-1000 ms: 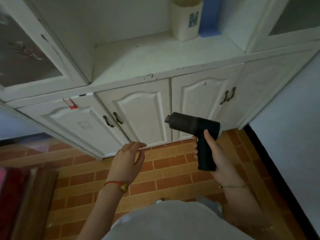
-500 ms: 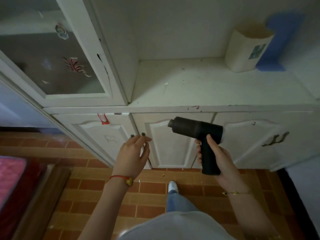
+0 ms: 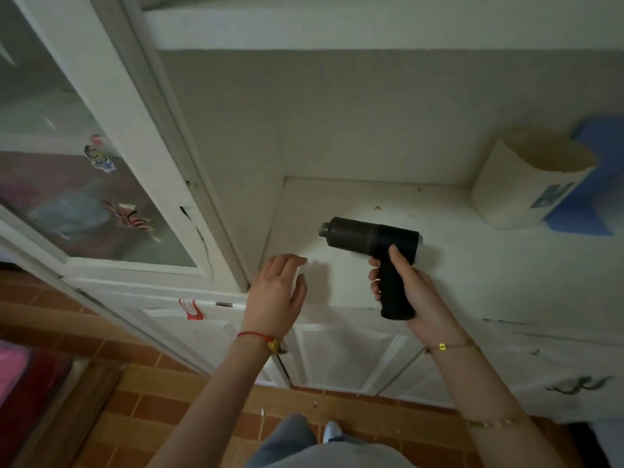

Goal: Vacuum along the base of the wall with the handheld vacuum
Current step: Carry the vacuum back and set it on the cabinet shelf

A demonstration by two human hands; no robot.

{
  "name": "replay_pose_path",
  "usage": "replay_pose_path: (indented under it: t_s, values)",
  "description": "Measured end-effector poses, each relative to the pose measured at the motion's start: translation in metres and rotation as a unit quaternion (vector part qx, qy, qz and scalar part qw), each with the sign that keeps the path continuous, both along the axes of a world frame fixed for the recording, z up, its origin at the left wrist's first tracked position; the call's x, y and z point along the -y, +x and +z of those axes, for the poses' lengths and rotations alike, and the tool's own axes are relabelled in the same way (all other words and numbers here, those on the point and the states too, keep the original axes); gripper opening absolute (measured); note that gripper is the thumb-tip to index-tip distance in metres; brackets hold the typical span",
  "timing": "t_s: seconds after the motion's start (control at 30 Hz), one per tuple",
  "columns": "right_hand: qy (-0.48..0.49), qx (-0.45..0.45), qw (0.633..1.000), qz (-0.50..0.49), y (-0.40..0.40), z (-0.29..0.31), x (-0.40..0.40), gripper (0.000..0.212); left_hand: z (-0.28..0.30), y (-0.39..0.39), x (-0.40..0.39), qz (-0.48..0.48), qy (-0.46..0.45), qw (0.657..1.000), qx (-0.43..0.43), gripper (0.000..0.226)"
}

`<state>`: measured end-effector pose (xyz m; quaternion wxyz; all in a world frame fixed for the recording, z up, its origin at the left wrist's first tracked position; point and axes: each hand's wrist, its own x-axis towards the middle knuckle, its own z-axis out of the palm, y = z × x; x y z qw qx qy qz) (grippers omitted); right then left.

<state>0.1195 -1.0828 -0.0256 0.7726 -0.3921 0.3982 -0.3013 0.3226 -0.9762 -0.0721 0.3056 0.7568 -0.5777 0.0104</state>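
Note:
A black pistol-shaped handheld vacuum [image 3: 368, 239] is gripped by its handle in my right hand [image 3: 405, 285]. Its round nozzle points left, held in the air over the white cabinet's counter [image 3: 456, 251]. My left hand [image 3: 278, 288] hovers just left of the vacuum with fingers spread and nothing in it, above the counter's front left corner. The grey back wall of the niche [image 3: 371, 113] meets the counter along a line behind the vacuum. A few small specks lie on the counter near that line.
A cream container [image 3: 526, 187] and a blue object [image 3: 587, 211] stand at the counter's back right. A glass-door cabinet [image 3: 84, 197] with stickers rises on the left. White lower doors [image 3: 347, 356] are below. Orange tiled floor [image 3: 162, 413] and my shoe [image 3: 332, 430] show at the bottom.
The view has tilted up from the floor and lower doors to the counter niche. Both hands rose with it, the vacuum held level over the counter now.

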Motion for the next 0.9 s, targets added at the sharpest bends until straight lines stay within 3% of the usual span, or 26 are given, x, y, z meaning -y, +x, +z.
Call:
replay_pose_path:
  t_s: [0.23, 0.6, 0.9]
  values:
    - [-0.018, -0.003, 0.999, 0.027, 0.064, -0.001, 0.070, 0.039, -0.029, 0.020, 0.038, 0.002, 0.040, 0.998, 0.044, 0.035]
    - [-0.031, -0.082, 0.996, 0.020, 0.170, -0.013, 0.153, 0.040, -0.038, 0.031, 0.048, 0.019, 0.016, 1.000, -0.005, 0.030]
    - [-0.037, -0.138, 0.990, -0.016, 0.199, -0.022, 0.180, 0.044, -0.034, 0.030, 0.050, 0.011, 0.002, 1.000, -0.009, 0.036]
